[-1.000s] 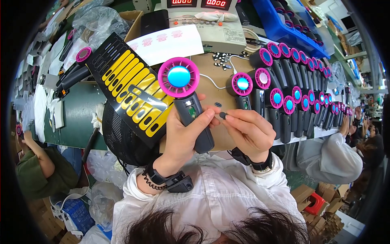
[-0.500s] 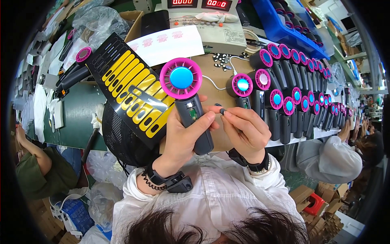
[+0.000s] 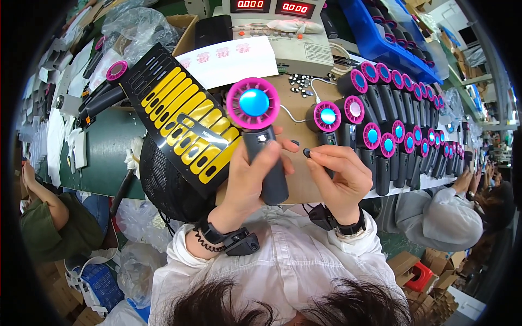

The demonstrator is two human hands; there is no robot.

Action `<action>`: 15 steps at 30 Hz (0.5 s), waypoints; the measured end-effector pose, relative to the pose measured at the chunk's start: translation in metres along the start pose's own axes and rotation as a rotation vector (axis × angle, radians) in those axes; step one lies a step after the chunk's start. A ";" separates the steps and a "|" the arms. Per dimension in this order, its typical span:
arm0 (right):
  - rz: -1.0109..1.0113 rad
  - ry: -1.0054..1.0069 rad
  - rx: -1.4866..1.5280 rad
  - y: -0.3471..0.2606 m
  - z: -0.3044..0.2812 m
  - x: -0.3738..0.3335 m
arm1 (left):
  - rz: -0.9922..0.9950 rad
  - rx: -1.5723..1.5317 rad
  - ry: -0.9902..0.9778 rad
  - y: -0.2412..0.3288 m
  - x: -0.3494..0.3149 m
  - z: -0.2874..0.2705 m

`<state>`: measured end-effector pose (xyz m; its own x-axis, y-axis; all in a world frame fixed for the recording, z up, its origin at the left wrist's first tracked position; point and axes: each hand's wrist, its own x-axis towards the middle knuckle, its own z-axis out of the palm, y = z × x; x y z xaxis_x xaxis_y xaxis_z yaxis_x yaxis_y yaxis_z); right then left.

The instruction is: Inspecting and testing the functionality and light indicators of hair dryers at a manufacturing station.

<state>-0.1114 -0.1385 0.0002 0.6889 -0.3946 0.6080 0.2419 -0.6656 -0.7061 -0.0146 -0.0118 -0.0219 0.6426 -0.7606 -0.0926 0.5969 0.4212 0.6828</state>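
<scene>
Left hand wrapped round the dark handle of a pink-rimmed fan, its head pointing away from the body, over a brown board. Right hand pinching a small dark piece, apart from the fan. Second dark piece near left fingertips; contact unclear. Yellow-and-black sheet left.

A green-topped bench stretched across the room, a brown sheet covering part of its middle. Pale-framed shelving stood at the far right. At the near right, cardboard boxes crowded the green floor around a red plastic object, its kind unclear.
</scene>
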 end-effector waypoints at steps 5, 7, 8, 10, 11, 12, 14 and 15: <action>0.026 -0.014 0.034 -0.020 0.010 0.012 | 0.070 -0.221 0.048 -0.004 0.001 0.015; -0.003 0.000 -0.001 -0.021 0.018 0.013 | 0.091 -0.125 0.071 -0.004 0.000 0.017; -0.035 0.009 -0.043 -0.021 0.021 0.013 | 0.114 -0.037 0.092 -0.005 0.001 0.018; -0.063 0.021 -0.084 -0.019 0.025 0.013 | 0.134 0.055 0.111 -0.006 0.001 0.017; -0.075 0.025 -0.090 -0.017 0.027 0.013 | 0.143 0.065 0.100 -0.007 0.001 0.016; -0.087 0.030 -0.095 -0.016 0.028 0.013 | 0.153 0.075 0.089 -0.007 0.000 0.015; -0.097 0.031 -0.100 -0.015 0.030 0.013 | 0.161 0.083 0.081 -0.008 0.000 0.013; -0.101 0.033 -0.100 -0.014 0.031 0.013 | 0.165 0.080 0.080 -0.009 -0.001 0.012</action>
<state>-0.0846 -0.1142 0.0069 0.6411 -0.3423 0.6869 0.2379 -0.7623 -0.6019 -0.0260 -0.0208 -0.0191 0.7670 -0.6410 -0.0297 0.4421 0.4943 0.7484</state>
